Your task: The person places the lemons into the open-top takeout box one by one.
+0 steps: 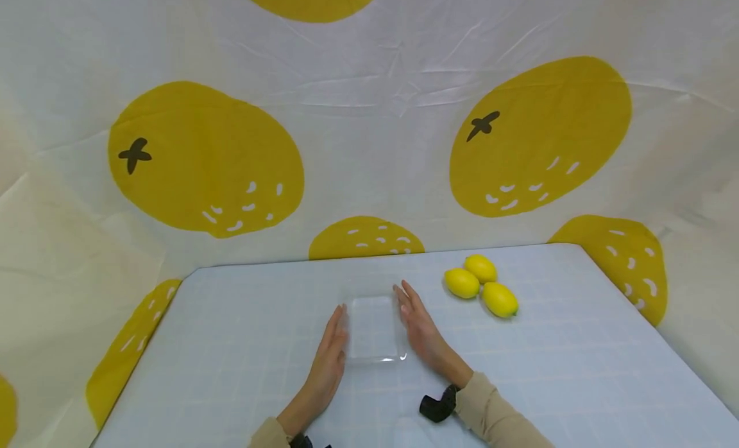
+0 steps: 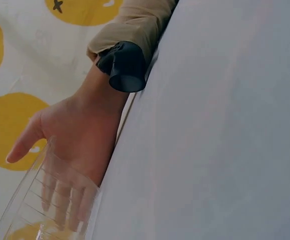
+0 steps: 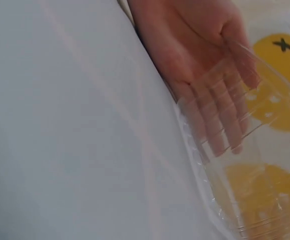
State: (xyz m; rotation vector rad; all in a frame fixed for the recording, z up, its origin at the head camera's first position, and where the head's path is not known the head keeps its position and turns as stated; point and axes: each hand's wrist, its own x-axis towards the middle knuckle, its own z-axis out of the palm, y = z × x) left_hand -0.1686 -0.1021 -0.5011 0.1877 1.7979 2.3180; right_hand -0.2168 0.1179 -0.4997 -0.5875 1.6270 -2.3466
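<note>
A clear plastic container (image 1: 374, 359) with a squarish outline sits on the table between the two hands. Along its left side stands my left hand (image 1: 328, 366), fingers straight and pointing forward, palm turned toward the box. My right hand (image 1: 424, 334) flanks the right side the same way. In the left wrist view the right hand (image 2: 84, 135) appears partly through the ribbed clear wall, its thumb apart from the fingers. The right wrist view shows the left hand (image 3: 200, 65) likewise, fingers extended behind the plastic. Whether each palm touches the box I cannot tell.
Three yellow lemons (image 1: 481, 286) lie together beyond the right hand, toward the back right of the cloth-covered table (image 1: 242, 345). A faint transparent item (image 1: 411, 430) shows at the front edge. Fruit-printed curtains (image 1: 375, 159) surround the table's back and sides.
</note>
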